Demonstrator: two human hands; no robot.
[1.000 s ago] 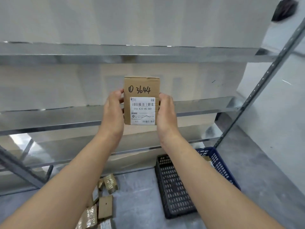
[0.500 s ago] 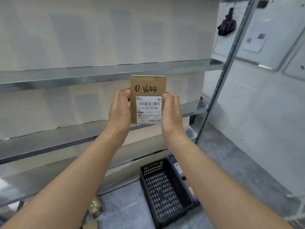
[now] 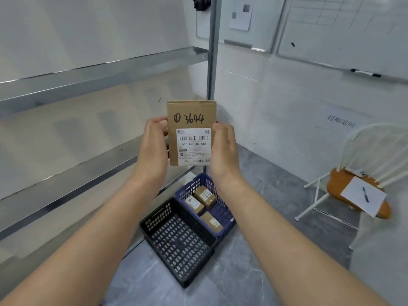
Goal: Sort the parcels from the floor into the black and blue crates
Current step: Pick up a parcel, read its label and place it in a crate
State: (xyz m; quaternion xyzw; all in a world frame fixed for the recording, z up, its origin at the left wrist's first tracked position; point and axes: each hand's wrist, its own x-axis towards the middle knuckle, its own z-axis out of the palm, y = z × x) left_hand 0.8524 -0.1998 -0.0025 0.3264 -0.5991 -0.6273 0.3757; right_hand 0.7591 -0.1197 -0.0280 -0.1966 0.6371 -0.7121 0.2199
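The parcel (image 3: 191,133) is off the floor, held upright at about chest height. Its long axis runs vertically, and its labelled face, hand-marked "3644", is turned toward the head camera. The left hand (image 3: 153,149) grips its left edge with fingers curled round it, and the right hand (image 3: 225,151) grips the right edge the same way. The parcel is pinched between the two, with only the backs of the hands showing.

The two crates lie straight below and a little ahead, side by side on the floor (image 3: 254,261) and touching along one long wall, by the foot of the rack (image 3: 88,78). The black crate (image 3: 181,241) is nearer the person and to the left, and nothing shows through its perforated bottom. The blue crate (image 3: 228,224) is farther off and to the right. It holds three parcels (image 3: 204,196), two toward its far end and one by its near right corner.

In this view the held parcel hangs roughly over the seam between the crates, so the drop is mostly downward whichever is chosen. I judge the left hand closer to the black crate and the right to the blue. Which crate the label calls for cannot be told.

Well apart to the right stands a chair (image 3: 353,188) with a paper (image 3: 362,198) and pen on its seat.
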